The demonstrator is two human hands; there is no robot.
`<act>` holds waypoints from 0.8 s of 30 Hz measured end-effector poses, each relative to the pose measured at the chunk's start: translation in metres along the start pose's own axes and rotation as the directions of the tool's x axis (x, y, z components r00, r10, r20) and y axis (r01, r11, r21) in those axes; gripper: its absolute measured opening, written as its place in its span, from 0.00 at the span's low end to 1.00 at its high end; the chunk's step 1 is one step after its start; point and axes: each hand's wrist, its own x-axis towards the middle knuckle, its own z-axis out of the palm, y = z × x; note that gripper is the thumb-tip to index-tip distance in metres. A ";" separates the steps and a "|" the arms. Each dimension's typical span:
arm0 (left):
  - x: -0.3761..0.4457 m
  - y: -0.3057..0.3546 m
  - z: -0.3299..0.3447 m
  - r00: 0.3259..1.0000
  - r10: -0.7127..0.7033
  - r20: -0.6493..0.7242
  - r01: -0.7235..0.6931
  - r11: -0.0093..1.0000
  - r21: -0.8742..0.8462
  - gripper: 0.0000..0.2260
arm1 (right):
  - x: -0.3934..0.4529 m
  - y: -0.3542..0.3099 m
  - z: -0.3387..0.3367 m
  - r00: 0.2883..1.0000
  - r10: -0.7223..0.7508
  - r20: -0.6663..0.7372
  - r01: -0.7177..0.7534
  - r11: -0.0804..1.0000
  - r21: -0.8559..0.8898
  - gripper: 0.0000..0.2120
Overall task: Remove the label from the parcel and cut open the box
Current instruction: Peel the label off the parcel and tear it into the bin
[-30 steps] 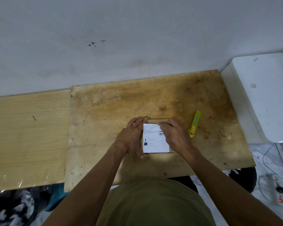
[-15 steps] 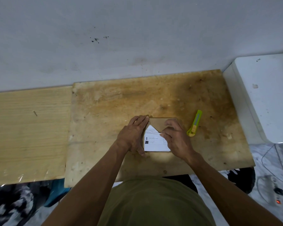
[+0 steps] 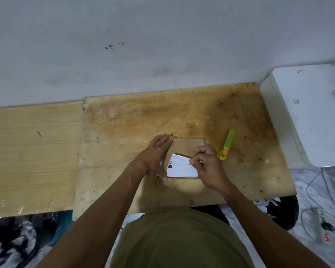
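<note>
Two hands work on one cardboard parcel (image 3: 188, 145), which lies flat on the stained plywood board (image 3: 143, 120) and serves as the reference point here. Left of the parcel, the left hand (image 3: 153, 157) lies open-palmed against its left side, fingers extended along the edge, bracing it; it pins the box and grips nothing. On the parcel's top face, the white shipping label (image 3: 180, 168) is partly lifted: its far edge is folded toward the person, bare cardboard shows beyond it, and the near part appears to adhere. At the parcel's right side, the right hand (image 3: 209, 167) pinches the raised right corner of the label between thumb and forefinger. Right of the parcel, near it but not touching, a yellow-green utility knife (image 3: 227, 145) lies untouched on the board; whether its blade is extended cannot be told.

Assessment: label removal is in hand, roughly midway; cutting is not begun. The next move calls for a steady, low pull toward the near edge, with the left hand holding the box down, to avoid tearing the paper.
</note>
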 end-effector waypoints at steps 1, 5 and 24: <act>0.000 0.000 0.000 1.000 -0.005 0.002 0.005 1.000 -0.011 0.67 | 0.000 0.000 -0.001 1.000 -0.001 0.010 0.001 1.000 -0.007 0.05; -0.002 -0.002 0.004 1.000 -0.014 -0.010 0.014 0.999 -0.052 0.66 | -0.001 0.002 -0.006 0.997 0.020 0.079 -0.020 1.000 0.000 0.06; -0.002 -0.002 0.003 1.000 -0.009 -0.020 0.009 1.000 0.030 0.66 | -0.013 0.006 -0.027 0.971 -0.081 0.223 0.057 0.992 0.109 0.07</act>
